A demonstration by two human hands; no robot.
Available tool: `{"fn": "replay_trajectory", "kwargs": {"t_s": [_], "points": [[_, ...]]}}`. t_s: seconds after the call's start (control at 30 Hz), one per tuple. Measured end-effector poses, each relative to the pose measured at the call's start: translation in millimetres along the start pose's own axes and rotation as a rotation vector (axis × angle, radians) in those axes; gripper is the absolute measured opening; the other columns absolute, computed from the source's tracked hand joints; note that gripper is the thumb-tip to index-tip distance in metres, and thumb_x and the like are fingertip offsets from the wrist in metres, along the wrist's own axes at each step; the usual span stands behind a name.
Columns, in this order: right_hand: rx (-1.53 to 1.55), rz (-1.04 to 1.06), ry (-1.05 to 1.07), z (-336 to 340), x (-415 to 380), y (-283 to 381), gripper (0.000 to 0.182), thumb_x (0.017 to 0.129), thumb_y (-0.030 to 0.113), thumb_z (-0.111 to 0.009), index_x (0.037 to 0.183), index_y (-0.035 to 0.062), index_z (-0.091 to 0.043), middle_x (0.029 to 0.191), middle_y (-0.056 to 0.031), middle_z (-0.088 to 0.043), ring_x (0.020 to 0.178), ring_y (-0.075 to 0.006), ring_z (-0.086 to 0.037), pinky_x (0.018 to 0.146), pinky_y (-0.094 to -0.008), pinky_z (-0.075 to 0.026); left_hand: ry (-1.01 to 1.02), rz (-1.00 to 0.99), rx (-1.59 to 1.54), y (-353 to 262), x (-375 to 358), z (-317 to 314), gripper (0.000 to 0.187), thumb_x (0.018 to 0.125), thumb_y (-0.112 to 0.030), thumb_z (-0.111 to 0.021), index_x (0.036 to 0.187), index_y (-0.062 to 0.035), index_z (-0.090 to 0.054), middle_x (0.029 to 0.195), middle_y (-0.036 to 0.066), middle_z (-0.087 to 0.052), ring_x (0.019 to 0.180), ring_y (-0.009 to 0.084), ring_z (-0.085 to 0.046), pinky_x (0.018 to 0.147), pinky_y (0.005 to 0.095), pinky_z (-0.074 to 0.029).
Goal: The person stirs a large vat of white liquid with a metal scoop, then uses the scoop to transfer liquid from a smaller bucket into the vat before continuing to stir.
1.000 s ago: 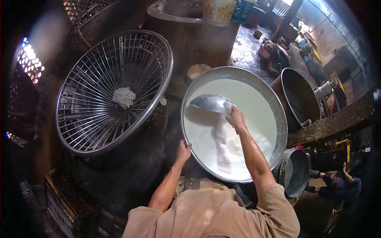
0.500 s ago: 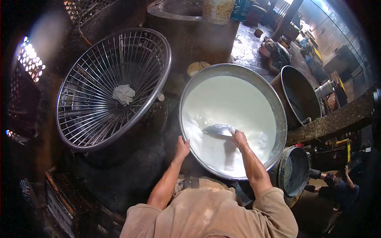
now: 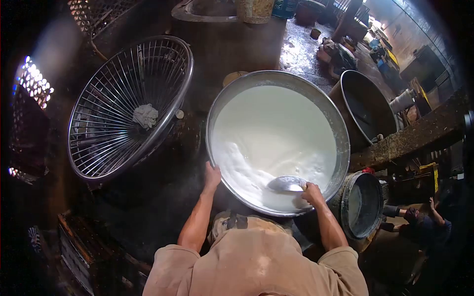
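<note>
A wide round metal vat (image 3: 344,143) stands in front of me, holding milky white liquid (image 3: 271,123) with foam (image 3: 237,170) along its near left side. My right hand (image 3: 313,194) is closed around the near end of a shallow metal scoop (image 3: 286,183). The scoop lies at the liquid's surface, close to the vat's near edge; its underside is hidden. At the vat's left rim, my left hand (image 3: 212,176) grips the edge, with its fingertips partly out of sight.
A large metal-barred basket (image 3: 185,93) tilts at the left, with a crumpled whitish cloth (image 3: 145,116) inside. Right of the vat are a deep metal drum (image 3: 368,108), a smaller bucket (image 3: 365,207) and a beam (image 3: 410,133). A person (image 3: 424,224) is at far right.
My right hand has drawn the scoop toward me and slightly right, to the vat's near side. Foam has shifted along the near edge. My left hand stays on the rim.
</note>
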State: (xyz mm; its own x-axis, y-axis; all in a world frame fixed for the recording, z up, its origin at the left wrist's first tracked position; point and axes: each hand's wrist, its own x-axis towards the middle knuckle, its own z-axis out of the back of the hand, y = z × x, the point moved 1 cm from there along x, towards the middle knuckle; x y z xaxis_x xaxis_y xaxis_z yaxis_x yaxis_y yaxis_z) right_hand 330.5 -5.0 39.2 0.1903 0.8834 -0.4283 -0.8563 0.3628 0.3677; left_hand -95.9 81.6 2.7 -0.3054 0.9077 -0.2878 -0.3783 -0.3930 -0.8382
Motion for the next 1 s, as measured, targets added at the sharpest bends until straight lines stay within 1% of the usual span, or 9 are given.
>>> {"fn": "replay_trajectory", "kwargs": {"t_s": [0.2,0.3,0.37,0.4,0.53,0.6,0.7,0.77,1.0], "points": [[0.033,0.016,0.031,103.1,-59.4,18.9,0.035,0.064,0.011,-0.058,0.097,-0.0024,-0.059,0.087,-0.0243,-0.062,0.083,-0.0383,-0.060,0.073,-0.0420,-0.047,-0.096,-0.024,0.047,-12.1,-7.2,1.1,0.044,0.083,-0.015,-0.048,0.120,0.0075,-0.039,0.114,0.028,-0.051,0.108,0.0393,-0.049,0.093,0.0403,-0.037],[0.129,0.018,0.059,132.4,-61.9,-4.2,0.042,0.063,0.010,-0.060,0.104,-0.0020,-0.058,0.084,-0.0225,-0.063,0.079,-0.0327,-0.062,0.070,-0.0382,-0.047,-0.109,0.043,0.074,-30.8,-17.7,5.4,0.043,0.083,-0.015,-0.047,0.120,0.0065,-0.040,0.113,0.027,-0.052,0.108,0.0386,-0.050,0.093,0.0399,-0.037],[0.317,0.164,-0.012,153.6,-62.4,-11.2,0.035,0.063,0.005,-0.055,0.098,0.0008,-0.060,0.068,-0.0046,-0.057,0.050,-0.0114,-0.050,0.045,-0.0276,-0.040,-0.126,0.051,0.098,-27.4,-14.5,4.1,0.042,0.084,-0.015,-0.047,0.120,0.0060,-0.040,0.114,0.027,-0.052,0.110,0.0381,-0.049,0.093,0.0396,-0.037],[0.319,0.167,-0.011,159.5,-58.1,-18.7,0.035,0.063,0.005,-0.055,0.098,0.0008,-0.060,0.068,-0.0046,-0.057,0.050,-0.0114,-0.050,0.045,-0.0276,-0.040,-0.119,0.038,0.070,-25.6,-13.6,3.7,0.041,0.084,-0.015,-0.047,0.120,0.0054,-0.040,0.116,0.026,-0.050,0.112,0.0378,-0.047,0.094,0.0396,-0.036],[0.324,0.089,-0.212,175.4,-28.1,-22.0,0.041,0.064,0.005,-0.052,0.104,0.0011,-0.057,0.070,-0.0089,-0.059,0.056,-0.0163,-0.056,0.049,-0.0300,-0.044,-0.107,0.077,0.065,-23.8,-11.9,3.4,0.040,0.086,-0.015,-0.046,0.121,0.0039,-0.040,0.122,0.026,-0.046,0.116,0.0371,-0.043,0.096,0.0393,-0.034],[0.050,0.341,-0.786,146.5,23.1,-42.0,0.039,0.064,0.006,-0.050,0.103,0.0033,-0.057,0.068,-0.0142,-0.060,0.057,-0.0218,-0.060,0.050,-0.0332,-0.047,-0.101,0.079,0.067,-17.1,-5.9,2.2,0.041,0.086,-0.015,-0.046,0.121,0.0039,-0.039,0.121,0.026,-0.047,0.115,0.0374,-0.044,0.096,0.0396,-0.035],[0.072,0.261,-0.800,132.2,58.8,-29.4,0.034,0.065,0.006,-0.049,0.099,0.0045,-0.056,0.068,-0.0181,-0.060,0.053,-0.0247,-0.060,0.044,-0.0362,-0.048,-0.083,0.094,0.089,-22.5,-8.3,4.8,0.041,0.085,-0.015,-0.046,0.122,0.0037,-0.039,0.119,0.026,-0.048,0.113,0.0379,-0.046,0.095,0.0404,-0.035],[0.315,-0.113,-0.483,122.5,68.8,-13.7,0.028,0.066,0.006,-0.049,0.093,0.0036,-0.056,0.065,-0.0158,-0.060,0.049,-0.0234,-0.059,0.040,-0.0359,-0.046,-0.076,0.107,0.106,-25.3,-9.1,6.1,0.041,0.085,-0.015,-0.046,0.122,0.0034,-0.039,0.118,0.026,-0.049,0.111,0.0381,-0.047,0.094,0.0410,-0.036],[0.425,-0.079,-0.284,59.5,75.2,2.7,0.018,0.066,0.005,-0.051,0.083,0.0013,-0.056,0.053,-0.0090,-0.053,0.042,-0.0187,-0.053,0.036,-0.0321,-0.043,-0.038,0.123,0.088,-18.0,-5.6,5.6,0.045,0.085,-0.018,-0.047,0.124,0.0015,-0.036,0.118,0.026,-0.050,0.112,0.0385,-0.048,0.094,0.0412,-0.036]]}}
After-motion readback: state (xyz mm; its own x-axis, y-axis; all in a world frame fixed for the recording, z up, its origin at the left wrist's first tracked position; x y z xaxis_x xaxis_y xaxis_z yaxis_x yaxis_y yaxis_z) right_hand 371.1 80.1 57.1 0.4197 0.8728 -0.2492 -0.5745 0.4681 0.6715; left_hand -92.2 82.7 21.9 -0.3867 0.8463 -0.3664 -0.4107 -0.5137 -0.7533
